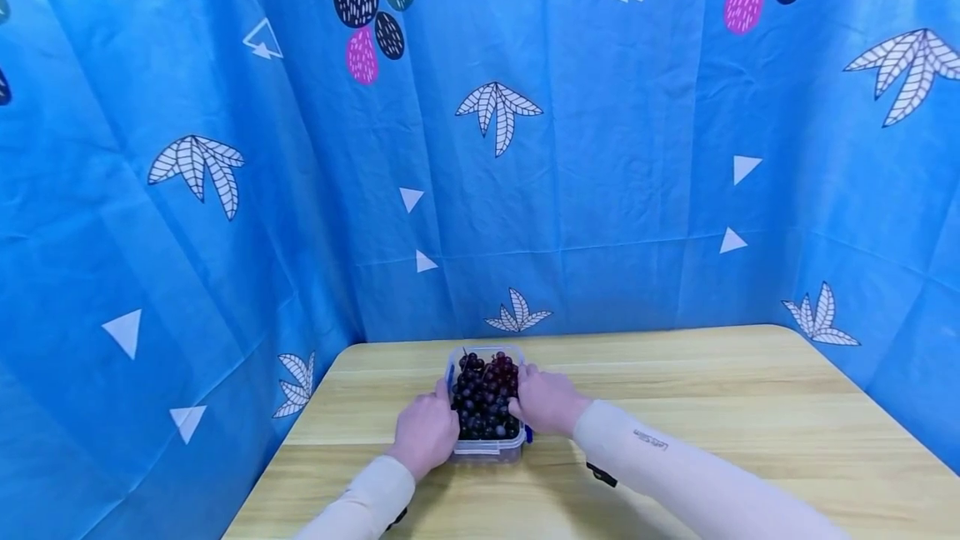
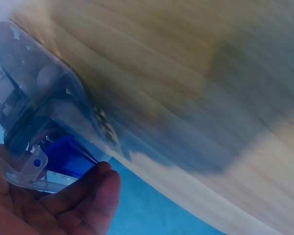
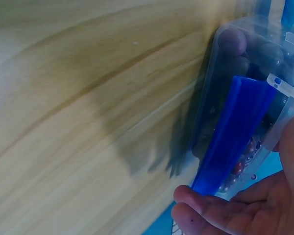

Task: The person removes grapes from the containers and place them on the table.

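Observation:
A clear plastic container (image 1: pixel 486 449) full of dark grapes (image 1: pixel 486 398) sits on the wooden table, near its far edge in the head view. My left hand (image 1: pixel 426 430) holds the container's left side, its fingers by a blue latch (image 2: pixel 71 157) that hangs down the wall in the left wrist view. On the opposite side my right hand (image 1: pixel 550 400) grips the container, with the thumb at the rim. Its fingertips lie at the lower end of another blue latch (image 3: pixel 235 132) in the right wrist view. Both hands partly cover the container's sides.
The light wooden table (image 1: pixel 712 390) reaches to the right and toward me. A blue patterned curtain (image 1: pixel 600 190) hangs behind the table and along both sides. Dark bands show on both wrists below the pale sleeves.

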### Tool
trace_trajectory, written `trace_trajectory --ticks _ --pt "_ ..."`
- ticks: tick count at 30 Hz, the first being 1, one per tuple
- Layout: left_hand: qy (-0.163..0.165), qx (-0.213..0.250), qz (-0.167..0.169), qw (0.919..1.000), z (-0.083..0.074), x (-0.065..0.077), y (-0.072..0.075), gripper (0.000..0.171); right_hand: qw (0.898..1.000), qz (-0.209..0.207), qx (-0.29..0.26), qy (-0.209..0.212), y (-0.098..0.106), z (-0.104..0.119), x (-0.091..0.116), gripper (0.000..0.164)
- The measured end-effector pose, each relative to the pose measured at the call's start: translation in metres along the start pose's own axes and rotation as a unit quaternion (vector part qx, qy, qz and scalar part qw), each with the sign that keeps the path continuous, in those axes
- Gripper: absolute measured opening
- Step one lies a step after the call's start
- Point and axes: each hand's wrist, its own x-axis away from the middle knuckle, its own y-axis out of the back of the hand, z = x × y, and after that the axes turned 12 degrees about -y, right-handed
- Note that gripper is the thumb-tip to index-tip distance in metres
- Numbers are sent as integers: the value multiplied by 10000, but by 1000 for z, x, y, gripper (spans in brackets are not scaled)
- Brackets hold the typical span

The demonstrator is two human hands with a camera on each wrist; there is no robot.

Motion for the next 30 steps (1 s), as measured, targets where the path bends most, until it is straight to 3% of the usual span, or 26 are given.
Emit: trace_trajectory --ticks 8,16,22,30 --pt "-182 -374 -106 9991 -13 2 2 57 9990 -216 -384 115 0 -10 12 65" --pt "-583 -714 -94 9957 -28 -4 2 60 9973 -327 -642 -169 0 -25 26 66" --pt "-554 -533 -144 9969 -32 -3 1 58 9977 -243 -492 -392 -1 -28 32 69" --pt "-540 -373 -69 9978 -27 1 7 49 9984 -342 -344 -280 -2 -24 30 69"
